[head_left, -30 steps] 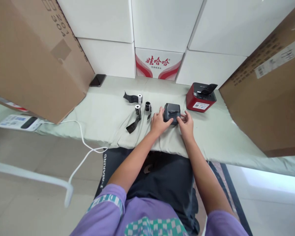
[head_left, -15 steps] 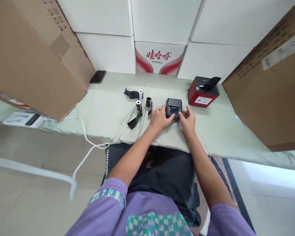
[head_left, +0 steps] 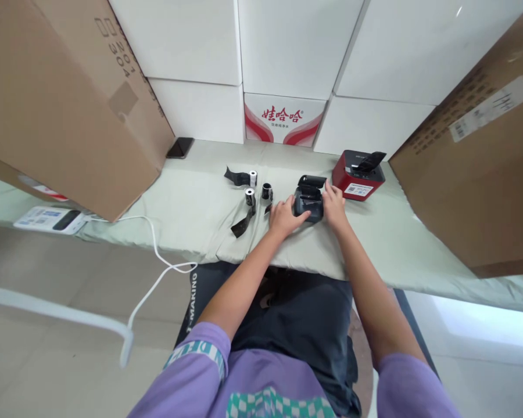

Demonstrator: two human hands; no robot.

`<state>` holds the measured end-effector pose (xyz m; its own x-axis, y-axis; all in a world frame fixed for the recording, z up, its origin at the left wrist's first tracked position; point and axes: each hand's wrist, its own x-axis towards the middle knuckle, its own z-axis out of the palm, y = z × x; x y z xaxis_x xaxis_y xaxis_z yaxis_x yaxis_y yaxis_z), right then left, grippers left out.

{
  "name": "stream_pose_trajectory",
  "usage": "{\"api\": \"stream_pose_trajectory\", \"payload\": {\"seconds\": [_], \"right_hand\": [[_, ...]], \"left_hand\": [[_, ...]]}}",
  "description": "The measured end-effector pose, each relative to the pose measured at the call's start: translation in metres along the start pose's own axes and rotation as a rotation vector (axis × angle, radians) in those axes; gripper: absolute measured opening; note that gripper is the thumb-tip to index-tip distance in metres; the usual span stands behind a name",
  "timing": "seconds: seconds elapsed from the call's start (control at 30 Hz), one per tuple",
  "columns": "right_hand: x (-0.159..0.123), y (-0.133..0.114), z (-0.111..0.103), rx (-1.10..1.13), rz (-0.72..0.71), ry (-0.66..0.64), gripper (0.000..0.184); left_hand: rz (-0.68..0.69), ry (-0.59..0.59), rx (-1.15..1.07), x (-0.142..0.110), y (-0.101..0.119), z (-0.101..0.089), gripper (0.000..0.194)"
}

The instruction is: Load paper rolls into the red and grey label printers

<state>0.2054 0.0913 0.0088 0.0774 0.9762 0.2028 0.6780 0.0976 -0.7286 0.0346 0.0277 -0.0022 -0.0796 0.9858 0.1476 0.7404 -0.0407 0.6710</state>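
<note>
A small black portable receipt printer [head_left: 309, 210] stands on the cloth in front of me, its lid [head_left: 312, 180] tilted up and the paper bay exposed. My left hand [head_left: 286, 216] grips the printer's left side, thumb along the front edge. At the right side, my right hand [head_left: 333, 204] has its fingertips on the raised lid. Just left of the printer lie three small paper rolls with dark loose tails: a far roll [head_left: 253, 177], a near roll [head_left: 250, 197] and a black-sided roll [head_left: 267, 191] closest to my left hand.
A red box-shaped printer [head_left: 358, 184] with a dark strip sticking out stands to the right. Large cardboard cartons [head_left: 82, 104] flank both sides; white boxes [head_left: 283, 46] line the back. A phone [head_left: 180, 147], a white device [head_left: 47, 220] and its cable [head_left: 154, 241] are at left.
The printer's lid has swung from closed to raised. My right hand has moved from the front corner up to the lid; my left hand stays on the left side. The camera view has shifted slightly.
</note>
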Motion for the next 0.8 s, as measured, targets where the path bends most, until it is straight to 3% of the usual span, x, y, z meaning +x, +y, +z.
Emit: {"api": "stream_pose_trajectory", "payload": {"seconds": [0.13,0.23,0.33,0.43,0.63,0.73,0.8], "right_hand": [[0.030,-0.015,-0.017,-0.087,0.009,-0.177,0.053],[0.039,-0.025,-0.027,-0.215,-0.037,-0.213,0.042],[0.046,-0.034,-0.031,-0.365,-0.050,-0.252,0.030],[0.056,-0.042,-0.029,-0.422,-0.047,-0.374,0.020],[0.073,-0.052,-0.031,-0.540,0.026,-0.583,0.024],[0.076,-0.056,-0.031,-0.488,0.070,-0.601,0.022],[0.078,-0.057,-0.028,-0.420,0.158,-0.575,0.031]], "left_hand": [[-0.009,-0.013,-0.006,0.000,0.001,-0.002,0.069],[-0.017,-0.031,-0.021,0.000,0.001,-0.002,0.068],[-0.008,-0.038,-0.028,0.001,0.000,-0.002,0.070],[-0.003,-0.041,-0.023,0.001,-0.001,-0.002,0.075],[-0.015,-0.056,-0.036,0.002,-0.001,-0.002,0.077],[-0.005,-0.052,-0.051,0.001,-0.001,-0.003,0.077],[0.000,-0.051,-0.057,0.001,-0.001,-0.003,0.076]]}}
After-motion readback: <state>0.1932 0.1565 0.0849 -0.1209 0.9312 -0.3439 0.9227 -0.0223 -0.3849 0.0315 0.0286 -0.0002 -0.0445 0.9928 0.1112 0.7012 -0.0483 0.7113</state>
